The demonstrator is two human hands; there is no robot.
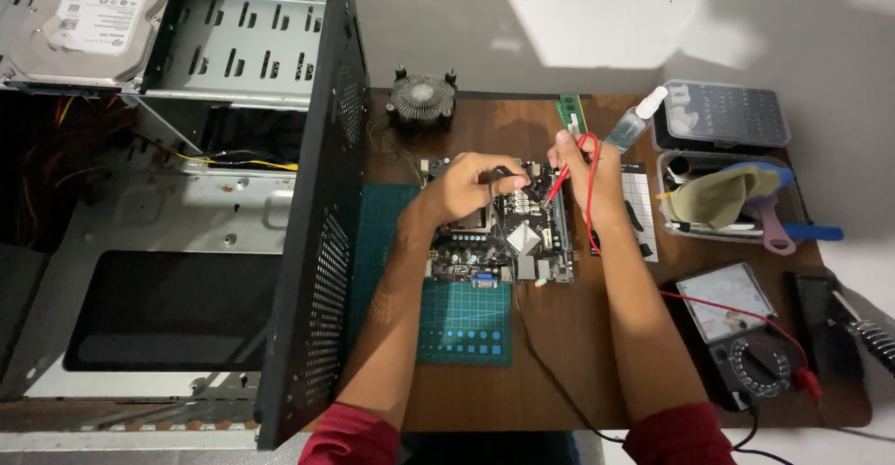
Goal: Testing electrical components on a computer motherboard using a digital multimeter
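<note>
Wooden desk: left hand (471, 185) grips black probe (508, 174), right hand (583, 162) pinches slim red probe (557, 184) over motherboard (508, 232).

A single head-worn camera looks steeply down, almost straight from above, from the near edge of the brown wooden table (578, 372). It sits at roughly arm's length, so both forearms run up from the bottom edge to the middle. The green circuit board (508, 232) lies at the centre. The open black metal computer case (308, 241) fills the left third, and grey floor shows along the top.
</note>
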